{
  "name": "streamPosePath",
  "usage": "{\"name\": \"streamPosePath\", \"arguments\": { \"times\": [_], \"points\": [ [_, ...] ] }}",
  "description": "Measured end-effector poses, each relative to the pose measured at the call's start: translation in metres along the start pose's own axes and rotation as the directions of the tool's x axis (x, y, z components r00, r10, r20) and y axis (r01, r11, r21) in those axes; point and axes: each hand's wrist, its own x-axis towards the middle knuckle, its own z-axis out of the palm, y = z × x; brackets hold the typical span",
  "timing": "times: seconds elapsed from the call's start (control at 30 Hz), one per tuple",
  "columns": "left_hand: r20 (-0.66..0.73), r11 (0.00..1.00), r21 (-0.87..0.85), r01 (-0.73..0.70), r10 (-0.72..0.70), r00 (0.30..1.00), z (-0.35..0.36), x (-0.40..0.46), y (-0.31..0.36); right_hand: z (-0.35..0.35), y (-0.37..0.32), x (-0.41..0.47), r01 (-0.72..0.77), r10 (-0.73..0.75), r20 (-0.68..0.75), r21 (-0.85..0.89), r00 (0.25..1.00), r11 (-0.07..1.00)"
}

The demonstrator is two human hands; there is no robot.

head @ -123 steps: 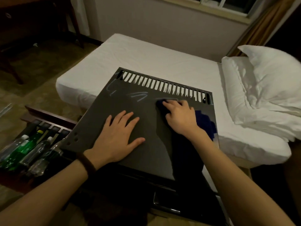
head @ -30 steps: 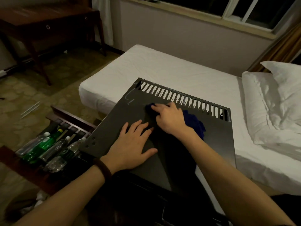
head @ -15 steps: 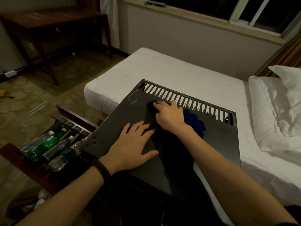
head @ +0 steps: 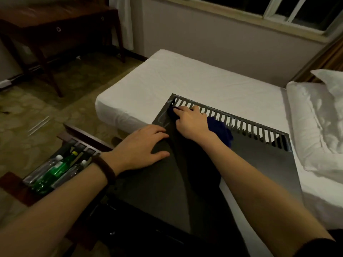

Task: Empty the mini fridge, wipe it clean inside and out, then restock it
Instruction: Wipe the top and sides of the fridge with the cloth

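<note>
— Where's the mini fridge (head: 259, 164) from your seat?

— Dead centre and running toward five o'clock. I see its dark flat top panel, with a row of vent slots (head: 241, 125) along the far edge, from about twelve to two o'clock. The far end of it sits against a white bed (head: 185, 80).

— And the hands?

— My left hand (head: 143, 147) lies flat on the panel at about nine o'clock of its centre, fingers spread and straight, palm down, gripping nothing. There's a dark band (head: 104, 169) on that wrist. My right hand (head: 191, 121) is up at the panel's far left corner, around eleven o'clock, fingers curled over a dark blue cloth (head: 220, 130) and pressing it onto the surface right by the first slots. Most of the cloth bunches out behind the hand, toward three o'clock.

— Anything on the panel itself?

— Pale streaks (head: 163, 117) just left of the right hand, near the corner. I can't tell whether they're wet marks or scuffs.

— What about the drinks?

— Down at eight o'clock, off the fridge — several bottles (head: 55, 171) lie side by side on a dark wooden slatted rack (head: 83, 140), a green one between clear ones. A dark wooden desk (head: 55, 25) stands at ten o'clock, pillows (head: 319, 127) at three, a window (head: 278, 12) at one.
</note>
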Motion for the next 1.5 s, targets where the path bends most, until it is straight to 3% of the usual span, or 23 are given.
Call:
{"name": "streamPosePath", "arguments": {
  "times": [0.07,0.17,0.23,0.47,0.67,0.73,0.83,1.0,1.07,1.27,1.5],
  "points": [
    [0.004,0.999,-0.004,-0.049,0.049,0.999,0.002,0.003,-0.006,0.0,-0.004,-0.008,0.056,-0.056,0.01,-0.023,0.998,0.998],
    [-0.094,0.992,-0.002,-0.128,0.127,0.987,0.013,-0.001,-0.012,0.004,-0.011,-0.041,0.213,-0.213,0.003,-0.033,0.977,0.976],
    [-0.157,0.99,-0.024,-0.137,0.132,0.979,0.02,-0.004,-0.012,0.005,-0.015,-0.05,0.242,-0.242,-0.011,-0.035,0.97,0.97],
    [-0.233,0.967,-0.138,-0.213,0.177,0.956,0.028,0.0,-0.022,0.005,-0.02,0.053,-0.028,0.026,-0.031,-0.068,0.999,0.997],
    [-0.264,0.951,-0.204,-0.232,0.175,0.949,0.027,-0.002,-0.025,0.004,-0.027,-0.022,0.27,-0.27,0.021,-0.061,0.963,0.961],
    [-0.271,0.944,-0.204,-0.258,0.199,0.942,0.028,-0.002,-0.025,0.002,-0.029,-0.039,0.286,-0.283,0.057,-0.05,0.957,0.957],
    [-0.272,0.962,-0.143,-0.232,0.187,0.944,0.032,-0.002,-0.027,0.0,-0.023,-0.017,0.202,-0.196,0.057,-0.121,0.979,0.972],
    [-0.052,1.0,0.002,-0.003,0.003,0.999,0.03,0.005,-0.022,-0.002,0.002,0.066,-0.109,0.109,-0.008,-0.056,0.994,0.992],
    [0.003,0.999,0.04,0.006,-0.006,1.0,0.031,0.006,-0.023,-0.001,0.001,0.073,-0.114,0.114,-0.01,-0.058,0.993,0.992],
    [0.051,0.997,0.073,0.023,-0.027,0.998,0.028,0.006,-0.022,0.005,-0.016,0.039,0.07,-0.076,-0.045,-0.115,0.996,0.991],
    [0.073,0.993,0.086,0.081,-0.088,0.993,0.014,0.038,-0.014,0.0,-0.009,0.084,-0.184,0.185,-0.042,0.024,0.982,0.983]
  ]
}}
